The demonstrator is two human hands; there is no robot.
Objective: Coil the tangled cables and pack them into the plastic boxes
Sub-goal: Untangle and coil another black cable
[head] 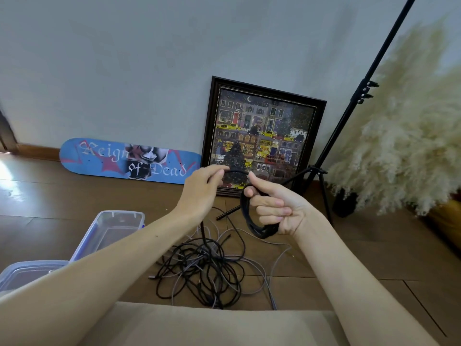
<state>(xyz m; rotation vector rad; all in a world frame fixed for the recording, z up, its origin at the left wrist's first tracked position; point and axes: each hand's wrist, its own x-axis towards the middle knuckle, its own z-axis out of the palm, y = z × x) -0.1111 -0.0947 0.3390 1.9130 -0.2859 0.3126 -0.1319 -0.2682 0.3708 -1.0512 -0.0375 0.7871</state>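
Observation:
My right hand [277, 204] grips a small coil of black cable [250, 218], its loops hanging from my curled fingers. My left hand [202, 188] pinches the free run of the same black cable [235, 171], which arcs between both hands. From the left hand the cable drops to a tangled pile of black and grey cables [207, 268] on the wooden floor. Two clear plastic boxes stand at the left: an open one [112, 227] beside my left forearm, and another [22, 273] at the lower left.
A blue skateboard deck [104, 158] and a framed picture [262, 136] lean on the wall. A black tripod stand [349, 116] rises at the right, one leg reaching toward the pile. Pampas grass [404, 136] fills the right side. A beige cushion edge [212, 323] lies nearest me.

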